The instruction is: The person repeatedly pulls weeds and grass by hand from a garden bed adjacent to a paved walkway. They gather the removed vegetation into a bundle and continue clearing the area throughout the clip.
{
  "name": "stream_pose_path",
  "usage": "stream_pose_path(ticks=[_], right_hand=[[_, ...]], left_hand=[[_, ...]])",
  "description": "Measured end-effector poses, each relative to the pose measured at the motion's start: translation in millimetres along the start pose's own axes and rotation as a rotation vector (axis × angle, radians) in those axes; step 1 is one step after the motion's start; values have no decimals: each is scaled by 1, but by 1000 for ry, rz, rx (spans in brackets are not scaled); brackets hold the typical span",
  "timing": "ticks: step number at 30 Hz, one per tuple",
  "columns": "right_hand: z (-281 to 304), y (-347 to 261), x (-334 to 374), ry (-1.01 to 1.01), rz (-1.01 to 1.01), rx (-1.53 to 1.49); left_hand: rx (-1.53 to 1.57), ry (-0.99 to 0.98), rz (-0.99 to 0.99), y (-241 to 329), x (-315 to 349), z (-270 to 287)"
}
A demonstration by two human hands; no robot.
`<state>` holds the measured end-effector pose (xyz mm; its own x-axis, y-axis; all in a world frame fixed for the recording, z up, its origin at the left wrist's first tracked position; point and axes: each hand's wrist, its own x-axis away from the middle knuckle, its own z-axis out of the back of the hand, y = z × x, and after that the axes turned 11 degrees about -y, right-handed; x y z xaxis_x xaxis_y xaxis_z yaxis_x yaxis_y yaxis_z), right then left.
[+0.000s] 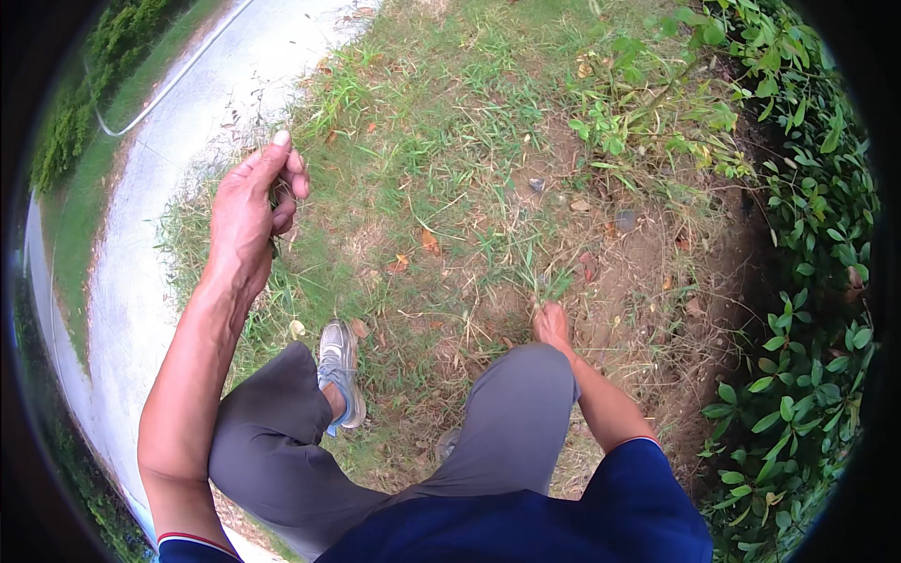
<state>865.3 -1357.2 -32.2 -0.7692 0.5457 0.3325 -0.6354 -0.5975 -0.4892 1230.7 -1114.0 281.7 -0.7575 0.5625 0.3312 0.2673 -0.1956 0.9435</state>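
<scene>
Grassy ground (441,103) fills the middle, patchy, bare soil to the right. Pale path (136,272) on the left, leafy hedge (798,394) along the right edge. From where I stand, the person is low over the grass, grey trousers (277,413) bent at both knees, one shoe (338,371) clearly visible between the knees, near side.

Left hand (246,211) is up, far left, near the path edge: fingers curled in, thumb along them, apparently around a few thin grass stems (275,195). Right hand (552,327) is low, just beyond the right knee, at a small grass tuft (544,283); fingertips are lost in the blades, so can't tell how tightly they close or whether they grip.

Risks, my guess: a loose left hold could drop stems; a hard tug by the right could snap blades above the roots; dry stalks might scratch bare skin; crouched balance could tip.
</scene>
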Motion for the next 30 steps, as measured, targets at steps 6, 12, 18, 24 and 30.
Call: stream_pose_path(ticks=[6,12,18,24,30], right_hand=[[57,51,101,49,-431,-47],[129,-93,-1,-46,-339,-464],[116,-286,-72,-344,-37,-759],[72,-335,-76,-296,271,-1032],[62,-337,-64,-376,492,-922]], left_hand=[[-8,-97,87,-13,-27,-3],[-127,-506,286,-51,-46,-57],[105,-497,344,-69,-35,-78],[-84,-393,292,-68,-36,-49],[-169,-115,53,-104,-62,-9]])
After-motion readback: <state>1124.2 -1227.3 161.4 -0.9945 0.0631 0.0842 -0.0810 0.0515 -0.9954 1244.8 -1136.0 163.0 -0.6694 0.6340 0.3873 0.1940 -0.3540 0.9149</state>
